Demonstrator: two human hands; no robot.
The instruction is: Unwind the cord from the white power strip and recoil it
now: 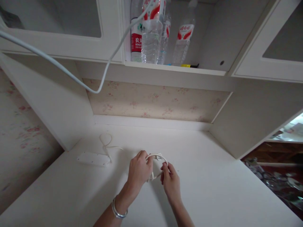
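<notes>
A white cable [161,155] is looped into a coil between my two hands, above the white desk surface. My left hand [140,167], with a silver bangle at the wrist, grips the coil's left side, its fingers curled around the strands. On the right side, my right hand [170,180] pinches the cable between thumb and fingers. A white power strip [93,159] lies on the desk to the left. Its thin cord [105,146] makes a loose loop behind it and trails toward my left hand; whether it joins the coil cannot be made out.
Overhead, an open shelf [175,68] holds several plastic water bottles [151,41] and a small yellow item [186,65]. A thick white cord [68,73] hangs close to the camera at upper left. Side panels [53,94] bound the desk, with floral wallpaper [151,100] behind.
</notes>
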